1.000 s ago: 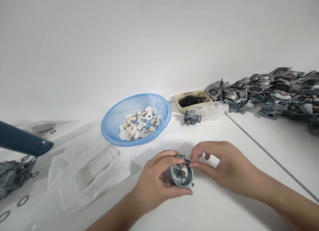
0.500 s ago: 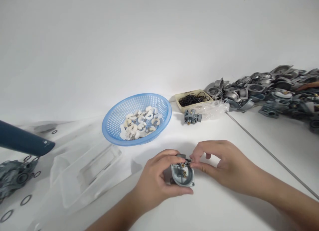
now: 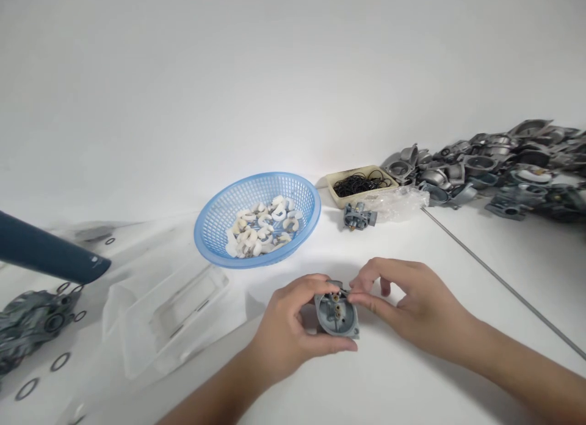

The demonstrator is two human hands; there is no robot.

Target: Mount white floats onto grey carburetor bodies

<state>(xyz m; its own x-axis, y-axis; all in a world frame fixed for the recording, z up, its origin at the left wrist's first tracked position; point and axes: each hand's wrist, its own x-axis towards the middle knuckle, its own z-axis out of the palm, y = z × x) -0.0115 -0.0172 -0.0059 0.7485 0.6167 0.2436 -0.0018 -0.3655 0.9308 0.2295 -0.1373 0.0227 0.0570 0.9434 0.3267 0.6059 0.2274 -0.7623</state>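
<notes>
My left hand is wrapped round a grey metal carburetor body, its round open side turned up toward me and brass jets showing inside. The thumb lies along the near rim and the fingers hold the far side. At the carburetor's upper right edge, my right hand has thumb and forefinger closed in a pinch. Whatever is between those fingertips is too small and hidden to name. Beyond the hands, a second carburetor rests on the white table.
A blue plastic basket holds white curved floats. Behind the second carburetor stands a cream tray of black rubber rings, beside clear plastic wrap. Metal carburetor parts are heaped at right, near a thin rod. Clear plastic boxes and a dark blue cylinder occupy the left.
The carburetor has tilted slightly in my left hand. My right fingertips stay pinched at its upper edge. The surroundings have shifted a little to the right in view.
</notes>
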